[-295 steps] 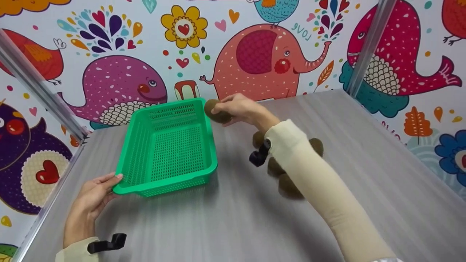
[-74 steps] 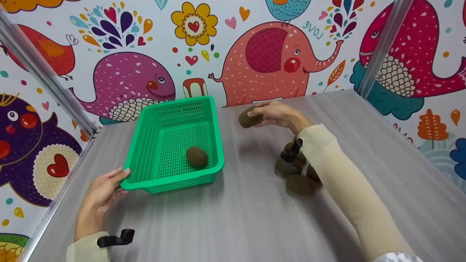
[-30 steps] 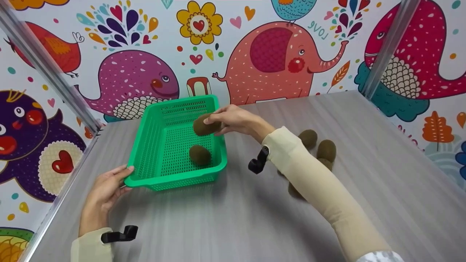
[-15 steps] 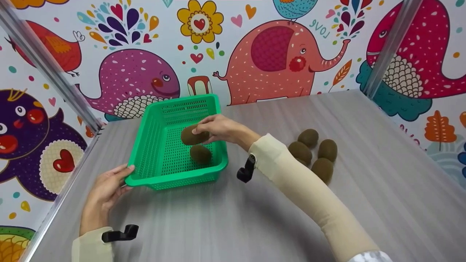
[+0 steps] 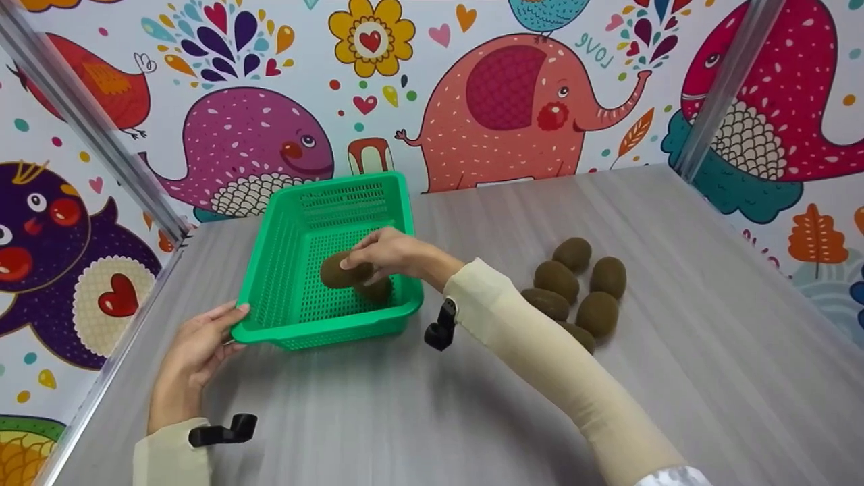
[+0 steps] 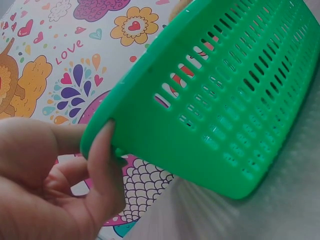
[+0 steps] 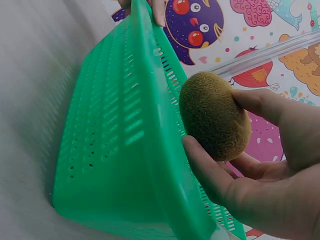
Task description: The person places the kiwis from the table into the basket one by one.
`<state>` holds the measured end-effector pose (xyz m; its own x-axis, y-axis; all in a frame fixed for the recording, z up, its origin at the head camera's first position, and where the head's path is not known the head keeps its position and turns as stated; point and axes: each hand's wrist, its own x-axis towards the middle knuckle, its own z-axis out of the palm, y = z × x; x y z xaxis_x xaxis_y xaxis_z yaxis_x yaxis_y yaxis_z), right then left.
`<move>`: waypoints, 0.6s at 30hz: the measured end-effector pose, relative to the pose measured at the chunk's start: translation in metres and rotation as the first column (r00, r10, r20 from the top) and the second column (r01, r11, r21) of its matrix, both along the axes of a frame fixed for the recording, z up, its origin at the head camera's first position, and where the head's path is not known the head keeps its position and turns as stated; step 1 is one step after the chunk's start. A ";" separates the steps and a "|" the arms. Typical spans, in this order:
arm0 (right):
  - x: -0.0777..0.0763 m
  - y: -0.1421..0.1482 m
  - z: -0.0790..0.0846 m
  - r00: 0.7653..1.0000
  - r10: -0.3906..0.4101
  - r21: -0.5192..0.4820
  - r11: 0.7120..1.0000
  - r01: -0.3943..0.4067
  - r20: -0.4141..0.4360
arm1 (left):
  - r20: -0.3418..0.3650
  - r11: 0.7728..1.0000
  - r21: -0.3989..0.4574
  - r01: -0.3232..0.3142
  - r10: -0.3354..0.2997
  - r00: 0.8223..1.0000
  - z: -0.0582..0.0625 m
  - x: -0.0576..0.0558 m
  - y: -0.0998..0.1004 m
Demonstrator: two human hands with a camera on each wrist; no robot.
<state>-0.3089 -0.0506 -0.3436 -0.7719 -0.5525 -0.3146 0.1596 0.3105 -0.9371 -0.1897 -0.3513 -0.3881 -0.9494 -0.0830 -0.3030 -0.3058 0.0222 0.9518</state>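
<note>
My left hand (image 5: 196, 358) pinches the near left corner of a green plastic basket (image 5: 337, 331), thumb over the rim; the left wrist view shows the fingers (image 6: 106, 170) at that rim (image 6: 100, 117). Inside the basket's walls, my right hand (image 5: 391, 253) holds a brown fuzzy kiwi (image 5: 337, 271) between thumb and fingers. In the right wrist view this kiwi (image 7: 214, 115) is gripped at its side and end. A second kiwi (image 5: 376, 291) lies on the basket floor, partly hidden by the held one and the hand.
Several more kiwis (image 5: 597, 314) lie grouped on the grey table (image 5: 472, 418) right of the basket, one partly covered by the right sleeve (image 5: 540, 358). Patterned wall panels (image 5: 378, 121) stand behind and at both sides, with metal posts (image 5: 722, 88) at the corners.
Since half a second ago, my right hand has moved left and nearer with the held kiwi, lower into the basket. Earlier it brought this kiwi from the right. The left hand keeps its grip.
</note>
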 end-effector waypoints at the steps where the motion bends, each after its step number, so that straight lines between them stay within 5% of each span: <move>1: 0.000 -0.001 -0.001 1.000 -0.001 0.001 1.000 0.001 0.008 | -0.003 1.000 0.003 0.003 -0.003 1.000 0.000 0.000 0.000; 18: 0.000 -0.006 -0.009 1.000 -0.010 0.060 0.998 0.008 0.025 | -0.009 1.000 -0.001 0.001 -0.001 1.000 0.000 0.000 0.000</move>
<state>-0.3085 -0.0563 -0.3521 -0.7682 -0.5250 -0.3664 0.1859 0.3646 -0.9124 -0.1901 -0.3516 -0.3877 -0.9522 -0.0824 -0.2940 -0.2968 0.0232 0.9547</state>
